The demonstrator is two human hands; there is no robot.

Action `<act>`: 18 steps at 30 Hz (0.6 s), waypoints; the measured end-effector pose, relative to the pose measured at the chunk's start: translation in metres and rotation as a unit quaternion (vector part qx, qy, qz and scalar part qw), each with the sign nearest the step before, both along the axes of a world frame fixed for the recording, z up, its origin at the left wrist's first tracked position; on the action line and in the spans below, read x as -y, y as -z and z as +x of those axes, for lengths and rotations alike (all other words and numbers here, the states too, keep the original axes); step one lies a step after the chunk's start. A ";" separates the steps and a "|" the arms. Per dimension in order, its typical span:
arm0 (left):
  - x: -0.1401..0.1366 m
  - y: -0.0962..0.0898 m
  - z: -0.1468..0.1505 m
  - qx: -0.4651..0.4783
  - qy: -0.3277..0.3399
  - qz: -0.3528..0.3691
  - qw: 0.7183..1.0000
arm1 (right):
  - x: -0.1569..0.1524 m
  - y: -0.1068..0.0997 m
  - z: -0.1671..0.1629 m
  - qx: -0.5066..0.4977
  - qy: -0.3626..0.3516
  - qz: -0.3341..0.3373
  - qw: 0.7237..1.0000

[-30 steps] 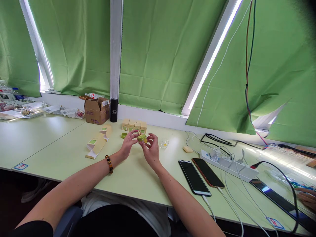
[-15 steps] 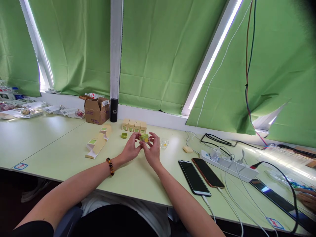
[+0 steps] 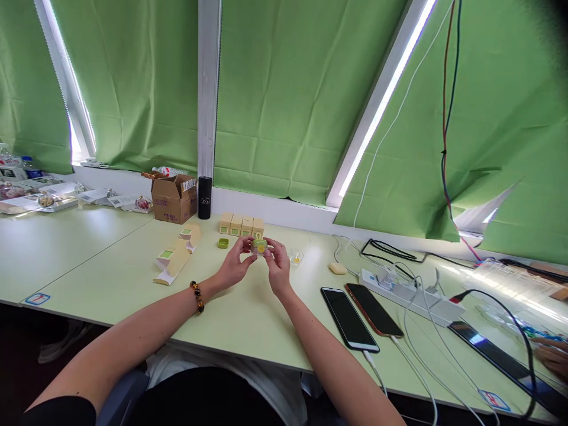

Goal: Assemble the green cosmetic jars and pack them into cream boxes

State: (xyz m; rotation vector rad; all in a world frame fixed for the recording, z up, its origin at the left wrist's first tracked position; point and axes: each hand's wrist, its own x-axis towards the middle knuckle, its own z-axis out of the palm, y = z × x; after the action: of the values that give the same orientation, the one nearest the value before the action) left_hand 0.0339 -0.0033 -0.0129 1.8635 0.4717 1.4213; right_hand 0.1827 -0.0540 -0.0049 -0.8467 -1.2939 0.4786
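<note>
Between both hands, above the table, is a small clear case with a green lid, a loop on top and a yellow round label (image 3: 259, 245). My left hand (image 3: 235, 260) grips its left side with thumb and fingers. On the other side, my right hand (image 3: 278, 267) pinches it, the thumb near the yellow label. Just right of my right hand lies a clear plastic piece with a yellow spot (image 3: 296, 257). A small green open container (image 3: 222, 243) sits left of my left hand. Behind the hands stand several small cardboard boxes (image 3: 236, 225) in a row.
Opened cardboard packaging (image 3: 176, 260) lies to the left. A brown carton (image 3: 173, 201) and a black tumbler (image 3: 205, 198) stand at the back. Two phones (image 3: 349, 319), a power strip (image 3: 412, 299) and loose cables occupy the right. Another person's hand (image 3: 552, 355) shows at the right edge.
The small case has turned from tilted to upright, its yellow label now facing me. My right-hand fingers have shifted along its side, and both hands still hold it.
</note>
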 end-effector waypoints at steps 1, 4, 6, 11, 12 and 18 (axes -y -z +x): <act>0.000 0.000 0.000 0.001 -0.001 0.001 1.000 | -0.001 0.000 0.000 0.002 0.000 0.003 1.000; -0.001 0.000 -0.001 0.006 0.000 0.004 1.000 | -0.002 0.001 0.002 0.005 0.004 0.002 1.000; -0.001 0.000 -0.002 0.004 -0.003 0.007 1.000 | -0.002 0.001 0.003 0.005 0.006 0.002 1.000; -0.001 -0.002 -0.002 0.011 -0.004 0.002 1.000 | -0.001 0.000 0.003 0.004 0.004 0.000 1.000; -0.001 -0.002 -0.002 0.016 0.000 -0.002 1.000 | -0.001 0.000 0.002 0.004 0.003 0.000 1.000; 0.003 -0.005 -0.003 0.013 -0.014 0.014 1.000 | 0.000 0.002 -0.003 -0.008 -0.030 0.014 0.999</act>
State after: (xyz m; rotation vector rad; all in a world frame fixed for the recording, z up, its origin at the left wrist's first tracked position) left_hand 0.0307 -0.0063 -0.0081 1.8646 0.4692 1.4753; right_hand 0.1800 -0.0539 -0.0072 -0.7809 -1.3122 0.5123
